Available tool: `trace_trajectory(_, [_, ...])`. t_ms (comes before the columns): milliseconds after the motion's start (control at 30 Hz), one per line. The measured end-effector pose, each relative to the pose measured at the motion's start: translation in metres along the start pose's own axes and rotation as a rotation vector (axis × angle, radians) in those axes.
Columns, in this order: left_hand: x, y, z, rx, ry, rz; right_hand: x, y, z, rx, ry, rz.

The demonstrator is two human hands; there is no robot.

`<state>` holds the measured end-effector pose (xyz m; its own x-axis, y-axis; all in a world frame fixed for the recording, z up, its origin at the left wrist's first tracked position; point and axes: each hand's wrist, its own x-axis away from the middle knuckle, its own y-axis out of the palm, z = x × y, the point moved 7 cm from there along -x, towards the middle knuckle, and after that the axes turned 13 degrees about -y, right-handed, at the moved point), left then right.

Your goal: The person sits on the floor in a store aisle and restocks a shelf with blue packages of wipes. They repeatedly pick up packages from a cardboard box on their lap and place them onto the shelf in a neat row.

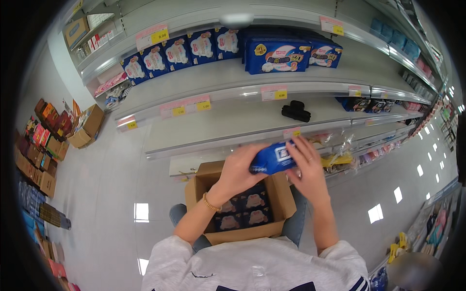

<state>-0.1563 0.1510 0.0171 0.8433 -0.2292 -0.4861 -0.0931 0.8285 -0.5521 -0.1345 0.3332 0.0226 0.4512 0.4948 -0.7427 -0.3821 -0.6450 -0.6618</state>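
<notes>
Both my hands grip one blue plastic-wrapped pack (271,160), tilted above an open cardboard box (287,207). My left hand (238,165) is around its left end, and my right hand (307,169) has its fingers over the right end. White printing shows on the side facing me. Inside the box lie several dark blue packs (256,216) with pale cloud-shaped labels, partly hidden by my left forearm. The box sits between my knees, in front of the shelving.
Several upright blue packs (176,52) line the upper shelf (204,74), beside wider blue packs (278,56). A small black object (296,112) rests on the lower shelf (218,125). Price tags (273,93) hang along the shelf edges. Cartons (85,125) stand on the floor at left.
</notes>
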Motion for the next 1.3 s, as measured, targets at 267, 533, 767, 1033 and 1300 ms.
trace_trajectory(267, [-0.084, -0.021, 0.064, 0.037, 0.323, -0.003, -0.053, -0.062, 0.029, 0.189, -0.098, 0.193])
trace_trajectory(533, [-0.088, -0.051, 0.032, 0.49, -0.098, 0.032, -0.07, -0.057, 0.041, -0.258, 0.123, 0.521])
trace_trajectory(767, [-0.053, -0.101, -0.005, 0.501, -0.127, 0.255, -0.13, -0.012, 0.022, -0.782, 0.237, 0.405])
trace_trajectory(1033, [-0.076, -0.229, -0.041, 0.171, -0.483, 0.111, -0.263, 0.073, -0.01, -0.81, 0.289, 0.06])
trace_trajectory(1300, [-0.078, -0.378, -0.149, 0.297, -0.626, 0.398, -0.292, 0.155, -0.014, -0.063, -0.011, 0.09])
